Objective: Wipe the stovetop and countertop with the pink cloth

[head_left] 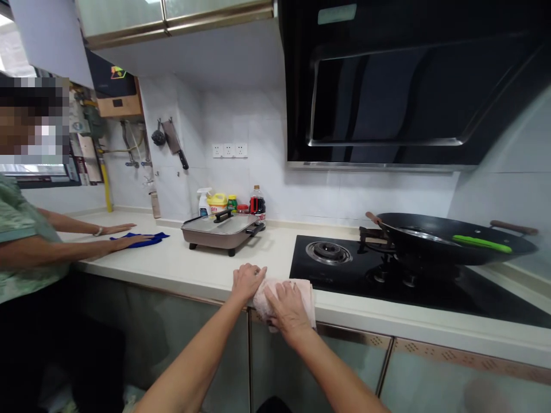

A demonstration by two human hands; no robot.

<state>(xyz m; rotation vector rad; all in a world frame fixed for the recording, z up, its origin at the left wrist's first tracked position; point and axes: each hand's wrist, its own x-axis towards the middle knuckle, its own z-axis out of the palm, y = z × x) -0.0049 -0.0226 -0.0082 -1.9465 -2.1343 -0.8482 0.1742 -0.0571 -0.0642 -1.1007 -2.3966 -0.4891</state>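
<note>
A folded pale pink cloth (pixel 306 291) lies over the front edge of the white countertop (pixel 206 278), just left of the stove. My right hand (pixel 289 307) is on it, its fingers and thumb bent over the cloth and pressing it against the edge. Close by on the left, my left hand (pixel 248 282) rests on the counter's edge beside the cloth. Its fingers are slightly bent and apart, and nothing shows in them.
Behind my hands stands a lidded electric pan (pixel 215 232), with bottles (pixel 218 202) against the wall. A large wok (pixel 430 238) sits on the black gas stove (pixel 340 281). On the left, another person's hand (pixel 133 241) presses a blue cloth (pixel 150 242). A cleaver (pixel 174 140) hangs on the wall.
</note>
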